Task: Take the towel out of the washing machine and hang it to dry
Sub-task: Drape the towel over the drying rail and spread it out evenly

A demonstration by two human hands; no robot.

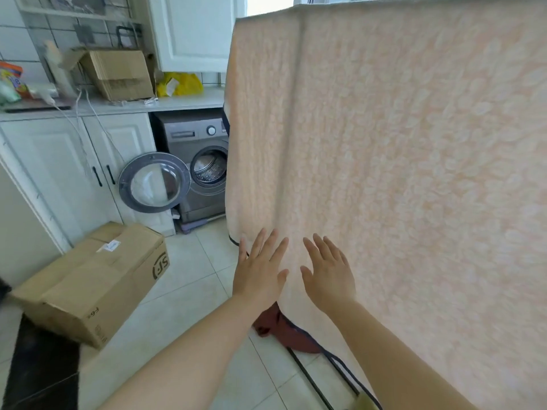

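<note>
— What's in front of us, seen from the head camera?

— A large peach towel hangs spread out over something along its top edge, filling the right side of the room. Its dark-trimmed lower edge falls close to the tiled floor.

— And the hands?

— Both reach forward at the towel's lower left part. The left hand has its fingers straight and fanned wide; the right hand is likewise spread flat. Neither grips anything; whether the palms actually touch the cloth, I cannot tell.

— The machine?

— The grey washing machine sits under the right end of the desk, its round door swung open to the left, partly hidden behind the towel's left edge.

— Anything else?

— A cardboard box on the floor at left, another box and a yellow bag on the desk.
</note>
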